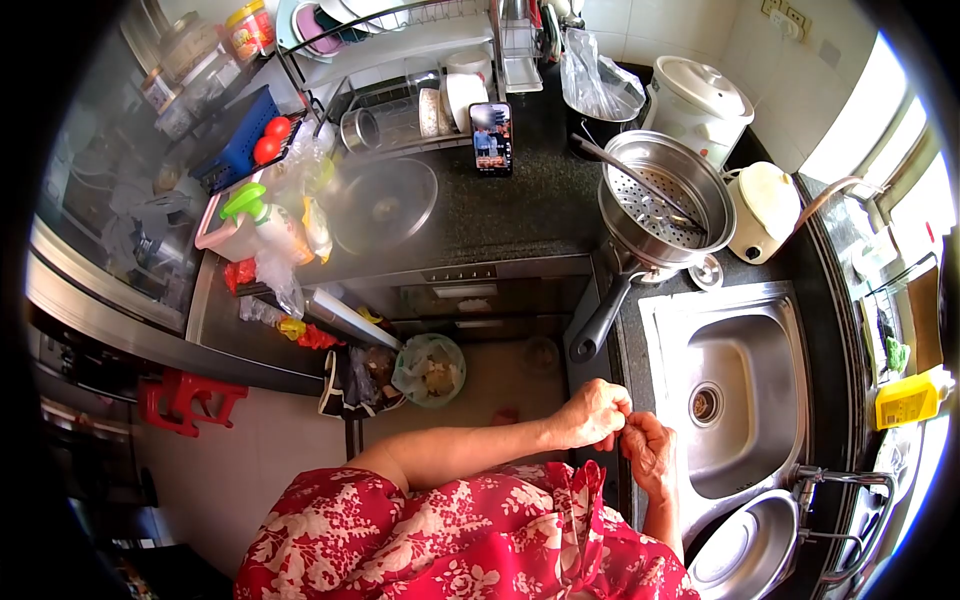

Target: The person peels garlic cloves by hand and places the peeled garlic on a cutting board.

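My left hand (592,412) and my right hand (651,452) meet in front of my body, at the counter edge just left of the sink (660,325). The fingers of both are curled and pinched together, their tips almost touching. Whatever lies between them, if anything, is too small or hidden to make out. Closest beyond the hands is the black handle (600,325) of a pot. On that pot sits a steel steamer (620,205) with a perforated bottom, and tongs or a similar long metal utensil (625,163) lie across it.
A metal basin (785,520) stands by the faucet (850,477). A phone (491,140) leans upright against the dish rack (400,148). Below, a lined trash bin (459,375) stands on the floor near a red stool (180,400). A white cooker (690,125) occupies the back corner.
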